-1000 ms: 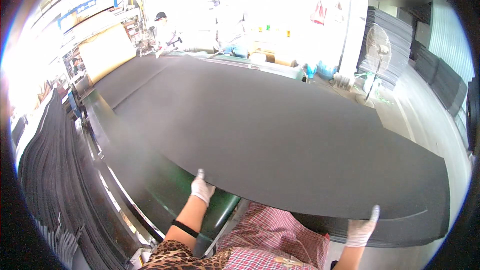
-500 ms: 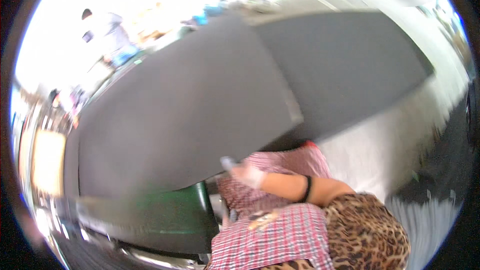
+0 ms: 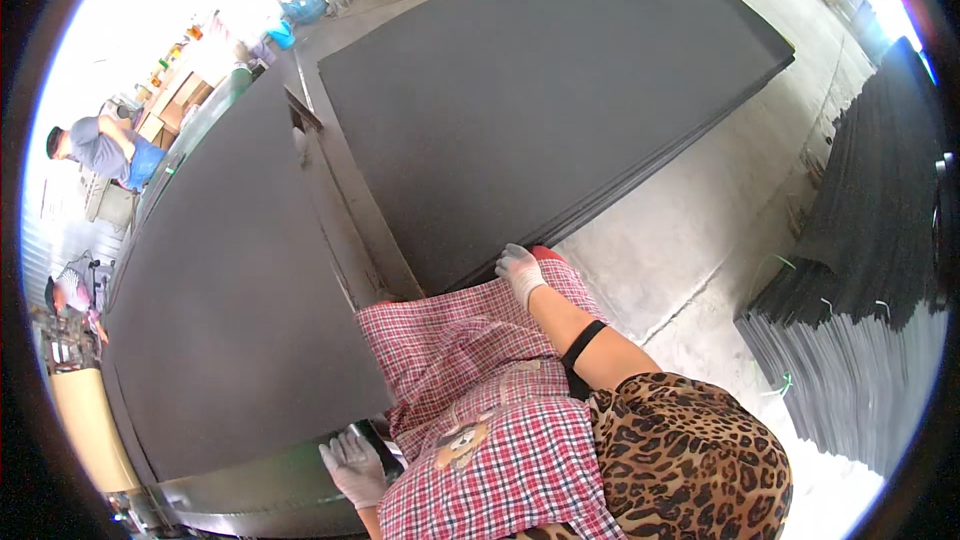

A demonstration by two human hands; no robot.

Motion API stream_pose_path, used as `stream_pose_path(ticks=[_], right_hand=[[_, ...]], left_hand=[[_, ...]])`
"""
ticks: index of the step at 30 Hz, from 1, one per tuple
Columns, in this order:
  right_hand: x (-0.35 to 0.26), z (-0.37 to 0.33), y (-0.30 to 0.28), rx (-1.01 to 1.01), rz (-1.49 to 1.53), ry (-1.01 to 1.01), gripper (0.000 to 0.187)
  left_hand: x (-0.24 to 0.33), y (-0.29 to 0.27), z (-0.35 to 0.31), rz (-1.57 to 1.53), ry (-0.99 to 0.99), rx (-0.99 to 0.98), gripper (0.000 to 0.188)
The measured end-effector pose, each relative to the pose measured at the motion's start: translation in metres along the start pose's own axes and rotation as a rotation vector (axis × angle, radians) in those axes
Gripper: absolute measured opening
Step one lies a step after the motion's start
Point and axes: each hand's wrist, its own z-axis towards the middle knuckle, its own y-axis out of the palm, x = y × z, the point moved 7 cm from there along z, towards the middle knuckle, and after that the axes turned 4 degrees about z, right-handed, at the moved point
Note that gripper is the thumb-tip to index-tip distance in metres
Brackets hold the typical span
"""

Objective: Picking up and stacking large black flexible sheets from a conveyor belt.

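Note:
My right hand (image 3: pixel 520 272), in a pale glove, is at the near edge of a stack of large black sheets (image 3: pixel 560 90). Its fingers bend over the top sheet's edge; the thumb side is partly hidden. My left hand (image 3: pixel 354 468), also gloved, has its fingers stretched out and apart beside the green machine bed (image 3: pixel 260 485). Close to those fingers is the near edge of another black sheet (image 3: pixel 220 300), which lies flat on that bed. A dark metal bar (image 3: pixel 345 210) and a narrow gap part this sheet from the stack.
A tall pile of black sheets (image 3: pixel 850 250) stands on the floor at the right. Pale concrete floor (image 3: pixel 690 230) lies between it and the nearer stack. At the far left a person (image 3: pixel 105 148) is beside a bench with boxes (image 3: pixel 175 100). A blue container (image 3: pixel 305 5) sits farther back.
The view has shifted and sharpened. Earlier a sheet overlapped the stack from the left; now a gap shows there. My right hand has moved rightward to the stack's edge, and my left hand shows clearly.

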Motion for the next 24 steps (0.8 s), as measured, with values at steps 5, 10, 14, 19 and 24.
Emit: stream_pose_path(ticks=[5, 10, 14, 19, 24], right_hand=[[0.034, 0.021, -0.034, 0.286, 0.057, 0.127, 0.027], [-0.051, -0.004, 0.030, 0.808, 0.175, 0.401, 0.026], [-0.173, 0.041, 0.121, 0.506, 0.209, 0.297, 0.040], [-0.273, 0.031, 0.236, 0.428, 0.369, 0.197, 0.027], [-0.242, 0.007, 0.195, 0.123, 0.023, 0.263, 0.033]], left_hand=[[0.054, 0.018, -0.030, 0.101, 0.333, 0.248, 0.065], [0.086, 0.130, -0.077, 0.256, 0.650, 0.191, 0.047], [0.049, 0.218, -0.046, 1.044, 0.501, -0.281, 0.037], [-0.060, 0.342, -0.001, 0.592, 0.061, -0.723, 0.053], [-0.099, 0.416, 0.065, 0.235, -0.132, -0.470, 0.040]])
